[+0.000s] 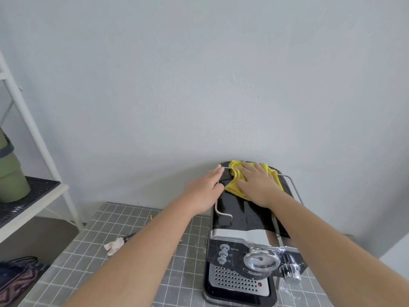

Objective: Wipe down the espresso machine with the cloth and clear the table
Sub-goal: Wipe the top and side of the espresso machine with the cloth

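A black and chrome espresso machine (pixel 241 220) stands on the grey tiled table (pixel 124 220), its glossy top facing me. A yellow cloth (pixel 233 182) lies on the far part of that top. My right hand (pixel 257 185) presses flat on the cloth with straight fingers. My left hand (pixel 204 190) rests flat against the machine's left side by the metal rail, fingers extended. A crumpled paper scrap (pixel 114 245) lies on the table to the left of my left forearm.
A small yellow bit (pixel 151 217) lies near the table's far edge. A white shelf (pixel 33 196) with a green container (pixel 10 176) stands at the left. A dark bag (pixel 17 275) sits on the floor below. A grey wall is directly behind the machine.
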{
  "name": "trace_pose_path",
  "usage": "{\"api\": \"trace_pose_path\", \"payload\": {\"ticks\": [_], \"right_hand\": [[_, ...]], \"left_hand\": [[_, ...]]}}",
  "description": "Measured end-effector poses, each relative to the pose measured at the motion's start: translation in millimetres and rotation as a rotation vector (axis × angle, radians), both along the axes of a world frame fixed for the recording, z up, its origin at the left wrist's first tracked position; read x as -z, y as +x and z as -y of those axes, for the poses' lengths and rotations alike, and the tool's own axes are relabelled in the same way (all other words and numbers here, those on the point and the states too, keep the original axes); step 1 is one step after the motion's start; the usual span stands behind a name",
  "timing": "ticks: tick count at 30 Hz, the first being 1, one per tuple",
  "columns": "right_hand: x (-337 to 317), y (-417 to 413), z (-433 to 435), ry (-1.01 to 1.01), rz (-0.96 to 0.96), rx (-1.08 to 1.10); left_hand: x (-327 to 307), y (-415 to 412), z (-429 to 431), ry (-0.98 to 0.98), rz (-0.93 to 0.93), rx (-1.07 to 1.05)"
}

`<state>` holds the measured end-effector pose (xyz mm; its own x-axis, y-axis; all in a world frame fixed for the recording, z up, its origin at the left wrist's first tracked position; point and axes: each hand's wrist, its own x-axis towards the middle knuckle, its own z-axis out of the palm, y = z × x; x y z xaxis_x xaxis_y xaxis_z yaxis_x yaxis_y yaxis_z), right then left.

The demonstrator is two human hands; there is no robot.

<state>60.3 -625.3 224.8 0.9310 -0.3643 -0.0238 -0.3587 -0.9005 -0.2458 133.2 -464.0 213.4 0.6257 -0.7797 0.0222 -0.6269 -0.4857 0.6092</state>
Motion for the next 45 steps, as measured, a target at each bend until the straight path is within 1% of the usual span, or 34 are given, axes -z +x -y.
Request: {"api": "trace_pose_path", "payload": {"ticks": [5, 8, 12, 16, 19, 21, 23, 25, 27, 29, 32, 34, 41, 45], "right_hand": [[5, -48, -33, -0.047, -0.010, -0.053], [3, -55, -36, -0.029, -0.005, -0.067], [5, -18, -11, 0.014, 0.031, -0.026], [8, 27, 14, -0.043, 0.022, 0.053], [4, 40, 18, -0.042, -0.022, 0.116], [1, 41, 11, -0.077, -0.079, 0.230], [-4, 41, 2, -0.152, -0.170, 0.356], [-10, 43, -3, -0.229, -0.261, 0.381], [-13, 40, -4, -0.260, -0.289, 0.368], [-11, 31, -1, -0.273, -0.245, 0.344], [-9, 14, 3, -0.283, -0.154, 0.247], [-10, 0, 4, -0.287, -0.134, 0.188], [-7, -63, -23, -0.401, -0.171, 0.079], [-7, -72, -27, -0.430, -0.207, 0.068]], "left_hand": [[-2, 9, 10, 0.037, -0.010, -0.003], [-1, 12, 13, 0.026, -0.012, 0.018], [2, 14, 18, 0.020, -0.024, 0.012], [6, 16, 18, 0.007, -0.030, 0.014], [6, 16, 17, 0.005, -0.022, 0.017], [7, 17, 19, 0.004, -0.022, 0.009], [8, 16, 19, 0.013, -0.015, -0.001], [9, 16, 20, 0.022, -0.006, -0.007], [7, 15, 21, 0.038, 0.009, -0.011], [6, 15, 21, 0.041, 0.008, -0.014], [4, 16, 22, 0.033, -0.007, -0.024], [1, 16, 23, 0.037, -0.009, -0.030], [-8, 11, 26, 0.142, 0.041, -0.034], [-7, 5, 25, 0.171, 0.050, -0.045]]}}
